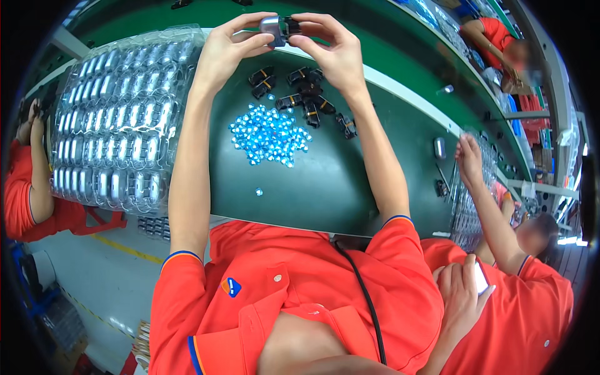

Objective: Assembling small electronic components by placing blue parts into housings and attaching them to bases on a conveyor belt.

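Observation:
At the far side of the green table, both my hands are raised and close together. Silver-grey rounded casing (270,26) is pinched between the thumb and fingers of my left hand (225,53). My right hand (337,56) grips a small black part (292,28) right against the casing's open side; whether it is partly inside, I cannot tell. Below my hands lie several black parts with orange strips (311,100), loosely scattered. Nearer to me is a heap of small shiny blue pieces (269,134), with a single blue piece (259,192) apart from it.
Transparent trays of silver casings (115,128) stand stacked at my left. A white rail (400,84) borders the table before a green belt (350,22). On the right, a co-worker's hand (470,159) is near another silver casing (440,148). Other people sit left and far right.

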`<action>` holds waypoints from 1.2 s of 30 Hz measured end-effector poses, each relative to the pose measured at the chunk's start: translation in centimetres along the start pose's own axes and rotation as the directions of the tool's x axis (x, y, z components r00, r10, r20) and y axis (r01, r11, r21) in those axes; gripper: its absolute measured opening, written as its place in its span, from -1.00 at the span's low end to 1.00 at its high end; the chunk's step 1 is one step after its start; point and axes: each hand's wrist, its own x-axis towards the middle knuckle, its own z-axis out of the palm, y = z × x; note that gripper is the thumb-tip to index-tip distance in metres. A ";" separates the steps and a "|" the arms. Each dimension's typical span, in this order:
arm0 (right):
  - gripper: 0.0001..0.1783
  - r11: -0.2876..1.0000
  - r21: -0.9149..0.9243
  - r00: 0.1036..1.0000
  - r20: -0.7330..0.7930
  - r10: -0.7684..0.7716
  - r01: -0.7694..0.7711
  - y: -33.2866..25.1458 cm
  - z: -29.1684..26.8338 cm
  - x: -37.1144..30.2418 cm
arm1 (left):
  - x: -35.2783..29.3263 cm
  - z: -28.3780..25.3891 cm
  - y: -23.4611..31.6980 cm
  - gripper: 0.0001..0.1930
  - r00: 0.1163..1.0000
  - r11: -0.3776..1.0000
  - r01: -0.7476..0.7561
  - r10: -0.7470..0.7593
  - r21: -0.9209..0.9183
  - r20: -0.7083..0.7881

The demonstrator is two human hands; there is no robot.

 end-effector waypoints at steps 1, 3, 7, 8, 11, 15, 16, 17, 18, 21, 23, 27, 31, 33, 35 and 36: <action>-0.60 1.000 -0.002 1.000 -0.013 0.007 -0.007 -0.3 0.0 -0.2 | 0.1 0.2 0.0 -0.58 1.000 1.000 -0.010 0.010 0.009 0.008; -0.63 0.999 0.011 0.998 -0.050 0.034 -0.033 -0.8 0.2 -0.6 | 0.3 0.6 0.0 -0.57 0.999 0.999 -0.030 0.029 0.029 0.018; -0.69 0.996 0.049 0.991 -0.109 0.084 -0.079 -1.4 0.8 -0.9 | 0.2 0.8 0.1 -0.58 1.000 0.998 0.006 -0.007 0.062 0.011; -0.70 0.994 0.059 0.988 -0.122 0.096 -0.089 -1.5 1.0 -0.9 | 0.2 0.7 -0.1 -0.58 1.000 0.998 0.011 -0.012 0.065 0.015; -0.65 0.992 -0.084 0.986 -0.131 -0.105 0.095 -1.6 1.1 -1.5 | 0.3 0.7 -0.4 -0.58 1.000 1.000 0.013 -0.013 0.022 0.008; -0.68 0.942 -0.276 0.972 0.187 -0.144 0.192 -3.0 1.7 -4.1 | -1.1 -0.5 0.9 -0.61 0.990 0.984 0.132 -0.138 -0.115 -0.039; -0.71 0.913 -0.351 0.942 0.323 -0.091 0.208 -5.5 1.1 -4.5 | -0.8 -0.2 0.8 -0.61 0.989 0.983 0.143 -0.147 -0.116 -0.028; -0.74 0.878 -0.416 0.892 0.451 -0.025 0.235 -6.6 0.5 -5.5 | -0.5 0.2 0.6 -0.60 0.992 0.986 0.126 -0.126 -0.110 0.001; -0.77 0.840 -0.470 0.823 0.566 0.050 0.271 -6.2 -0.3 -7.2 | -0.2 0.4 0.4 -0.59 0.994 0.989 0.108 -0.106 -0.105 0.028; -0.84 0.698 -0.552 0.513 0.804 0.300 0.456 -8.1 -1.3 -8.6 | -0.2 0.4 0.6 -0.59 0.995 0.991 0.088 -0.084 -0.103 0.045; -0.88 0.716 -0.501 0.556 0.809 0.189 0.486 -7.2 -1.1 -9.4 | 0.3 1.1 0.4 -0.61 0.993 0.988 0.103 -0.094 -0.117 0.076; -0.87 0.701 -0.444 0.438 0.875 0.205 0.558 -6.7 -0.8 -9.2 | 0.8 -0.9 -2.3 -0.54 0.997 0.994 0.058 -0.062 0.097 0.037; -0.85 0.731 -0.479 0.425 0.861 0.281 0.487 -7.5 -1.8 -8.1 | 0.6 -1.3 -2.1 -0.55 0.995 0.983 -0.013 -0.006 0.181 0.104; -0.78 0.749 -0.451 0.446 0.864 0.232 0.485 -7.8 -2.0 -8.4 | -0.1 -1.8 -1.7 -0.55 0.990 0.994 -0.003 -0.012 0.110 0.140; -0.78 0.766 -0.501 0.526 0.812 0.254 0.404 -6.9 -2.8 -9.3 | 0.4 -1.3 -1.7 -0.53 0.976 0.999 0.038 -0.038 0.007 0.215; -0.77 0.773 -0.540 0.598 0.755 0.269 0.334 -6.6 -4.2 -9.8 | 0.9 -0.5 -1.8 -0.53 0.972 0.999 0.039 -0.038 -0.002 0.233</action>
